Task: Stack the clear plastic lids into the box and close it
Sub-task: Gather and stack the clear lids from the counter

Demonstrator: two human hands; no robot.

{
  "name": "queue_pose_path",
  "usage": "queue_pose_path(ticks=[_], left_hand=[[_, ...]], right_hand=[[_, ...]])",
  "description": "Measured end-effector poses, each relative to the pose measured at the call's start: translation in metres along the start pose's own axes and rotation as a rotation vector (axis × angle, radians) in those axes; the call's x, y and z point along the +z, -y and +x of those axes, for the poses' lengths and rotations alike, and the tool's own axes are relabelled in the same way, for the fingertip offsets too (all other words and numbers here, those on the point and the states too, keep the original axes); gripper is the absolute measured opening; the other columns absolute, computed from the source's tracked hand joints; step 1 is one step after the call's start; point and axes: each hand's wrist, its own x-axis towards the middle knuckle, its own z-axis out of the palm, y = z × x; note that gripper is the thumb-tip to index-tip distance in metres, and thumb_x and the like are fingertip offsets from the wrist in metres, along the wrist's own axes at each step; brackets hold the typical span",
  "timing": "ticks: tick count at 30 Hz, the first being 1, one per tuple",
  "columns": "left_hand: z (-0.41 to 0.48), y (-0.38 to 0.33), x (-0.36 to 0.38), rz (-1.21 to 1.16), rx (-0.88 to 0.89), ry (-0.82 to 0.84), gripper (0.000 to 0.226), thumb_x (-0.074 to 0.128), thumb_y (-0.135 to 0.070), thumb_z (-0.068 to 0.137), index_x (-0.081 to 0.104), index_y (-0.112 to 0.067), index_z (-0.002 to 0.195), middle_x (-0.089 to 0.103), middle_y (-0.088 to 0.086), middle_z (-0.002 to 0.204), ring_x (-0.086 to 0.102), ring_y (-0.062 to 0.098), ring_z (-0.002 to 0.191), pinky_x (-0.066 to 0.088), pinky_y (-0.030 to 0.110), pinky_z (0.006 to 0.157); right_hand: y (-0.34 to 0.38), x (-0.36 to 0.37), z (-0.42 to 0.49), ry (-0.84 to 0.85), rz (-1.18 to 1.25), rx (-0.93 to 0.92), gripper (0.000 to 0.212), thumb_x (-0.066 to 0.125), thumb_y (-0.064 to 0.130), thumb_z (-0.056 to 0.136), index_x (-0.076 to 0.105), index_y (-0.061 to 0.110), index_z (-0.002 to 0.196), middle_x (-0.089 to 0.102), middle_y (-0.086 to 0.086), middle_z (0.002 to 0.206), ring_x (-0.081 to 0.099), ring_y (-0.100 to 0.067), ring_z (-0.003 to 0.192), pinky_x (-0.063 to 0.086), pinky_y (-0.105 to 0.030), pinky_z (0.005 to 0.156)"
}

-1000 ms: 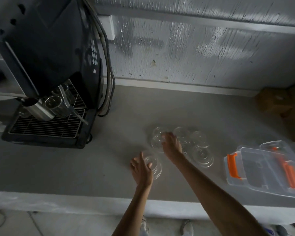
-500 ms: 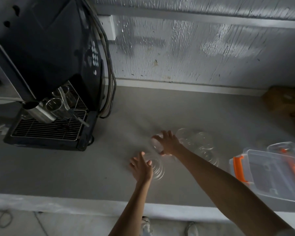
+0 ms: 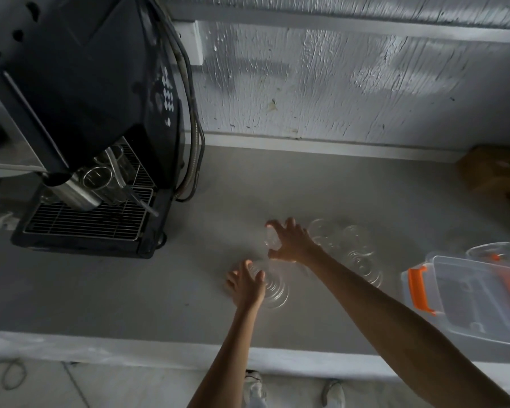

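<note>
Pinching a tilted lid (image 3: 271, 240), right hand (image 3: 292, 244); left hand (image 3: 246, 285) spread on lid stack (image 3: 273, 285) (counter (image 3: 159, 293) edge nr).

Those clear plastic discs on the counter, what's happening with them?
A person is gathering clear lids. The right hand grips one lid lifted and tilted off the counter; the left hand rests on another lid lying flat. More lids lie beside them. The box with orange latches sits to the right, none visibly packed yet.
</note>
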Motion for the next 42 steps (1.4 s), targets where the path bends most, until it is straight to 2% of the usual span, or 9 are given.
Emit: queue_pose_path(ticks=[13,17,21,24,28,32,34,37,42], left_hand=[[0.007,0.005,-0.008,-0.064,-0.035,0.038,0.037,0.032,-0.025,0.101,0.054,-0.016,0.130,0.051,0.019,0.136,0.036,0.032,0.128,0.022,0.037,0.110],[0.008,0.005,-0.010,0.000,0.010,0.111,0.050,0.039,-0.047,0.095,0.052,-0.016,0.131,0.050,0.014,0.138,0.035,0.031,0.131,0.022,0.035,0.108],[0.009,0.004,-0.011,0.025,0.009,0.089,0.044,0.054,-0.027,0.093,0.047,-0.013,0.134,0.048,0.016,0.140,0.033,0.033,0.132,0.021,0.033,0.108],[0.008,0.001,-0.010,-0.005,-0.001,0.082,0.043,0.055,-0.020,0.090,0.047,-0.012,0.132,0.051,0.019,0.135,0.033,0.035,0.129,0.023,0.035,0.107],[0.010,0.001,-0.006,-0.042,-0.055,0.072,0.040,0.055,-0.016,0.088,0.049,-0.013,0.127,0.050,0.023,0.130,0.034,0.035,0.124,0.023,0.035,0.105],[0.013,-0.002,-0.007,-0.184,-0.143,0.047,0.036,0.054,-0.011,0.087,0.051,-0.014,0.122,0.040,0.023,0.132,0.037,0.036,0.121,0.039,0.046,0.104],[0.012,-0.004,-0.011,-0.268,-0.166,0.052,0.034,0.051,-0.009,0.086,0.051,-0.014,0.120,0.041,0.020,0.131,0.043,0.036,0.117,0.053,0.051,0.087],[0.009,-0.011,-0.018,-0.364,-0.223,0.106,0.034,0.044,-0.010,0.088,0.054,-0.017,0.120,0.046,0.014,0.124,0.055,0.031,0.102,0.050,0.028,0.049],[0.001,-0.024,-0.030,-0.547,-0.293,0.196,0.022,0.039,-0.008,0.088,0.059,-0.018,0.090,0.058,0.010,0.104,0.054,0.022,0.082,0.050,0.034,0.064]], right_hand=[[0.026,0.063,-0.080,0.048,0.360,0.037,0.078,0.068,0.050,0.075,0.029,0.040,0.142,0.023,-0.015,0.140,0.024,-0.039,0.131,0.033,-0.044,0.108],[0.035,0.072,-0.081,0.059,0.264,0.029,0.091,0.075,0.051,0.070,0.026,0.038,0.145,0.014,-0.015,0.150,0.020,-0.039,0.135,0.032,-0.047,0.111],[0.021,0.067,-0.075,0.237,0.524,0.033,0.115,0.081,0.036,0.070,0.002,0.024,0.153,0.010,-0.013,0.153,0.015,-0.031,0.141,0.020,-0.043,0.118],[0.007,0.066,-0.062,0.143,0.692,0.169,0.093,0.075,0.020,0.077,0.020,0.011,0.151,0.035,-0.017,0.146,0.036,-0.028,0.136,0.031,-0.040,0.114],[0.021,0.062,-0.045,0.078,0.463,0.275,0.048,0.063,0.023,0.072,0.061,0.014,0.119,0.065,-0.016,0.120,0.058,-0.031,0.115,0.044,-0.032,0.094],[0.036,0.057,-0.033,0.103,0.447,0.360,0.044,0.065,0.021,0.072,0.058,0.017,0.115,0.058,-0.013,0.124,0.050,-0.033,0.122,0.041,-0.037,0.096],[0.033,0.057,-0.023,0.134,0.491,0.362,0.050,0.072,0.020,0.066,0.061,0.015,0.115,0.060,-0.013,0.120,0.053,-0.031,0.119,0.042,-0.037,0.096],[0.026,0.050,-0.014,0.192,0.561,0.356,0.047,0.082,0.014,0.060,0.069,0.011,0.105,0.069,-0.011,0.105,0.064,-0.027,0.106,0.049,-0.034,0.086],[0.032,0.015,-0.017,0.206,0.775,0.281,0.039,0.069,-0.005,0.078,0.063,0.002,0.116,0.061,-0.012,0.099,0.062,-0.022,0.086,0.053,-0.027,0.077]])
